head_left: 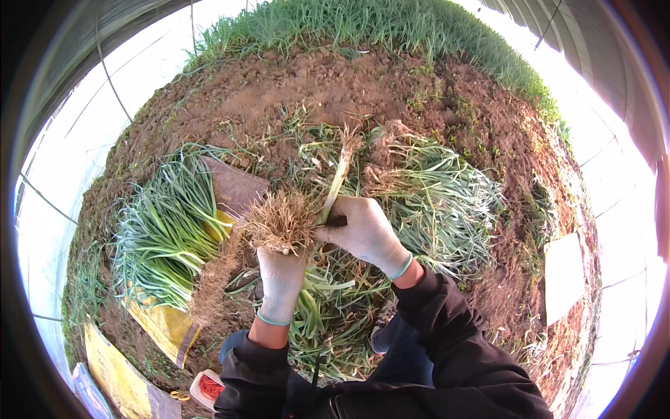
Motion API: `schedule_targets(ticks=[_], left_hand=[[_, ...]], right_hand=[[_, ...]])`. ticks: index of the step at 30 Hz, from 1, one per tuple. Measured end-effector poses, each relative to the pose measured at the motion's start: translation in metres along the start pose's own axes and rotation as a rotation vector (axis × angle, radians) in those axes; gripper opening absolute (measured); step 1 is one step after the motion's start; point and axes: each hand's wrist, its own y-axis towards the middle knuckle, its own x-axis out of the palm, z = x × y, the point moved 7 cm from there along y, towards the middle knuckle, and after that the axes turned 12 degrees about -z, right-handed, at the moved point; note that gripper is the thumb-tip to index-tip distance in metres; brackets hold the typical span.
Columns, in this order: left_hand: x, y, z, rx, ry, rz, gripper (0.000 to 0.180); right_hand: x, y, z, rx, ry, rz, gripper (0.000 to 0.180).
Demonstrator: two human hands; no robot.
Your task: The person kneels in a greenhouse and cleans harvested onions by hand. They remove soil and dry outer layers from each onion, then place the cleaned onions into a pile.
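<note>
My left hand (280, 286), in a pale knit glove, is closed around a bunch of green onions (280, 220), its tangled brown roots upward. Green leaves hang below that fist, partly hidden by it. Also gloved, my right hand (366, 234) pinches a single green onion stalk (339, 174) close beside the bunch. The stalk's root end points up and away from me, with dry husk at its tip. To the left, a large pile of green onions (164, 237) lies with its roots toward the middle. Another heap (443, 195) is spread on the right.
Yellow sacking (162, 325) lies under the left pile. Near my knees are a white tub of red rubber bands (208, 388) and a yellow-handled tool (180, 395). A pale sheet (564, 279) lies far right. Growing green plants (363, 28) stand beyond bare soil.
</note>
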Motion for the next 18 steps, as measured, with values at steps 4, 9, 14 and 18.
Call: schedule_targets(ticks=[4,9,14,18], left_hand=[[-0.003,0.0,0.006,-0.017,0.102,-0.03,0.041],[0.005,-0.004,0.023,-0.115,0.128,-0.068,0.026],[-0.004,-0.013,0.008,-0.243,0.275,-0.034,0.021],[-0.004,-0.004,0.009,-0.153,0.317,-0.051,0.033]], right_hand=[[-0.022,-0.005,-0.002,0.02,-0.068,0.019,0.023],[-0.1,-0.028,0.022,-0.114,-0.179,0.501,0.013],[-0.193,-0.101,0.069,0.064,-0.243,1.167,0.016],[-0.132,-0.057,0.088,0.41,-0.347,0.107,0.022]])
